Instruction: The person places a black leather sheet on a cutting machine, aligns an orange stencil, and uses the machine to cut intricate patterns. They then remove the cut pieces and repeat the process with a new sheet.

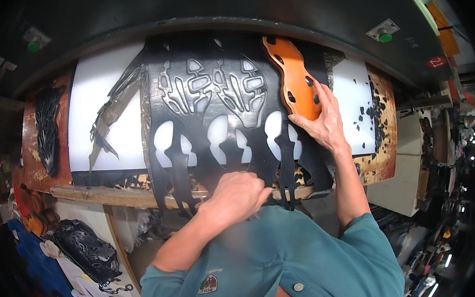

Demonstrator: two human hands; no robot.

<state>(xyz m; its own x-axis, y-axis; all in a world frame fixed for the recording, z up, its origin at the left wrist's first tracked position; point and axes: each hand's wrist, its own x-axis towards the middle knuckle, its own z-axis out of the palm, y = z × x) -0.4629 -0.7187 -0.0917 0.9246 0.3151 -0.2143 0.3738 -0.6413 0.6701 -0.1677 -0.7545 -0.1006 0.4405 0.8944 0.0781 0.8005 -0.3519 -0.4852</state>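
Note:
An orange sole-shaped cutting die (295, 82) with dark holes lies on a black sheet (193, 152) towards its right side. My right hand (324, 116) grips the near end of the die, thumb on its left edge and fingers along its right side. Pressed and cut-through shapes mark the sheet, and white board shows through the larger openings. Narrow black strips hang from its near edge. My left hand (235, 196) is closed in a fist in front of that edge, close to my body. What its curled fingers hold, if anything, is hidden.
A dark machine beam (237, 6) with green buttons crosses the far side. White cutting board (90, 87) carries black offcuts at the left and crumbs at the right. A wooden rail (124, 194) runs along the front. Black plastic bags (86, 247) lie at lower left.

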